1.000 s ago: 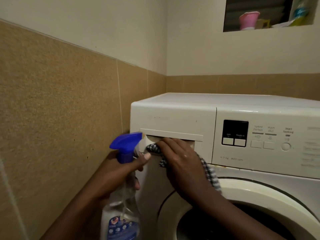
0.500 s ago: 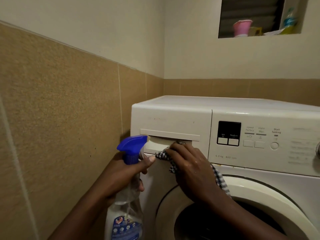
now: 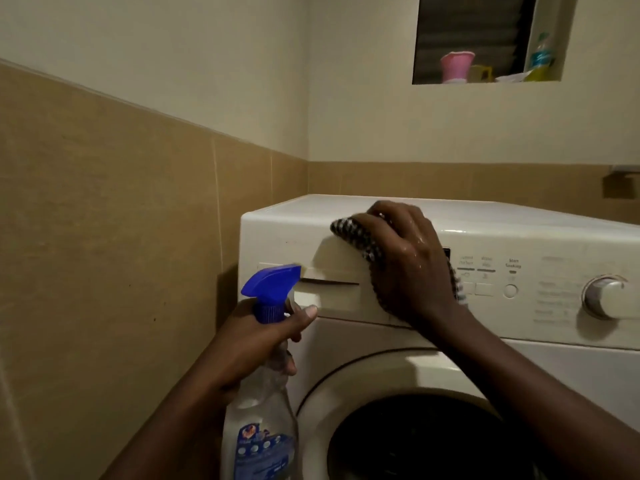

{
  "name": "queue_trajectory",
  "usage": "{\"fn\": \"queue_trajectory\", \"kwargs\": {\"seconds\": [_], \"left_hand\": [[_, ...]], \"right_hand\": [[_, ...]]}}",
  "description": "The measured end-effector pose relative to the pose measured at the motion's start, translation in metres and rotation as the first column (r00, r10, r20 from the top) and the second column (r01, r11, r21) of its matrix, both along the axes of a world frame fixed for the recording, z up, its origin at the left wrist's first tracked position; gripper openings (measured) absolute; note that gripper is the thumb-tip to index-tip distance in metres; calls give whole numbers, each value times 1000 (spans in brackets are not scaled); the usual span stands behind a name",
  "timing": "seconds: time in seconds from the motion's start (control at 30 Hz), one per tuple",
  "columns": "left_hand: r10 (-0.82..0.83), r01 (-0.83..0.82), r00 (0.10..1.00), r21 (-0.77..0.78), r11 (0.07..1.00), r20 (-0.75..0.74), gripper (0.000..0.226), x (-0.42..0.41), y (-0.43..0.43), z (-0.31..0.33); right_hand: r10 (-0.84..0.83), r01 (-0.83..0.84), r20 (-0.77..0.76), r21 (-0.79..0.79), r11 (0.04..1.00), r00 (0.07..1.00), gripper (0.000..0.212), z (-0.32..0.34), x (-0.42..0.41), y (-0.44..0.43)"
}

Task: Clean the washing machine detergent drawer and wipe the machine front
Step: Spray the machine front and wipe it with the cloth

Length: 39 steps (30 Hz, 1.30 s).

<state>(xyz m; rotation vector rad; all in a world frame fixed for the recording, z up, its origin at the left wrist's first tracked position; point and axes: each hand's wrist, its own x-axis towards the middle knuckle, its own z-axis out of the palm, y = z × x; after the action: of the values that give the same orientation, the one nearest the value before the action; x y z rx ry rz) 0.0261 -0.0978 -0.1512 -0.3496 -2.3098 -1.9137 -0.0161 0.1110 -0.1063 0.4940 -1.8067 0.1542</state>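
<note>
Detergent drawer (image 3: 330, 295) shut, upper left of washing machine (image 3: 277, 237) front; front-wipe in hand, my right fingers (image 3: 391, 213) curled on checked cloth (image 3: 353, 233) above it, left fingers (image 3: 304, 312) gripping spray bottle (image 3: 263, 427); next, I judge, a rightward sweep.
</note>
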Motion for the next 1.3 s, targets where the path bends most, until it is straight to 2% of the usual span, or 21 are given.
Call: {"fn": "queue_trajectory", "kwargs": {"seconds": [0.07, 0.17, 0.27, 0.43, 0.57, 0.63, 0.7, 0.8, 0.87, 0.97, 1.1, 1.3], "left_hand": [[-17, 17, 1000, 15, 1000, 12, 53, -2, 5, 0], [-43, 43, 998, 10, 999, 35, 62, -2, 10, 0], [-48, 48, 999, -2, 999, 25, 60, -3, 12, 2], [-50, 50, 999, -36, 998, 16, 57, -8, 29, 6], [-64, 64, 998, -36, 997, -9, 45, -7, 51, 14], [-92, 92, 995, -20, 996, -27, 42, -7, 63, 22], [-124, 124, 991, -13, 992, -40, 49, -9, 76, 29], [-141, 138, 988, -45, 989, -64, 47, -11, 95, 38], [-124, 120, 991, -68, 990, -60, 47, -13, 107, 41], [-117, 114, 993, -69, 991, -35, 50, -15, 123, 42], [-223, 220, 974, -82, 972, -28, 42, -12, 148, 42], [-299, 300, 954, -127, 946, 26, 41, -5, 174, 22]], "right_hand": [[-18, 16, 69, 30, 999, 997, 39, -4, -1, 1], [-7, -6, 137, 89, 996, 991, 32, -57, 10, 5], [31, -55, 167, 141, 989, 985, 29, -101, 23, 11], [-26, 22, 115, 33, 999, 993, 32, -53, 13, 15], [6, -19, 186, 66, 998, 983, 30, -66, 27, 28], [21, -14, 194, -33, 999, 981, 39, -73, 40, 48], [10, 17, 143, -190, 982, 990, 51, -65, 51, 71], [-57, 72, 53, -368, 927, 997, 53, -42, 66, 103], [-106, 105, 22, -430, 897, 994, 56, -31, 71, 122], [-143, 113, -28, -472, 875, 989, 52, -22, 74, 145], [-161, 83, -119, -491, 868, 980, 44, -8, 75, 160], [-135, 62, -121, -472, 880, 983, 44, -9, 67, 161]]}}
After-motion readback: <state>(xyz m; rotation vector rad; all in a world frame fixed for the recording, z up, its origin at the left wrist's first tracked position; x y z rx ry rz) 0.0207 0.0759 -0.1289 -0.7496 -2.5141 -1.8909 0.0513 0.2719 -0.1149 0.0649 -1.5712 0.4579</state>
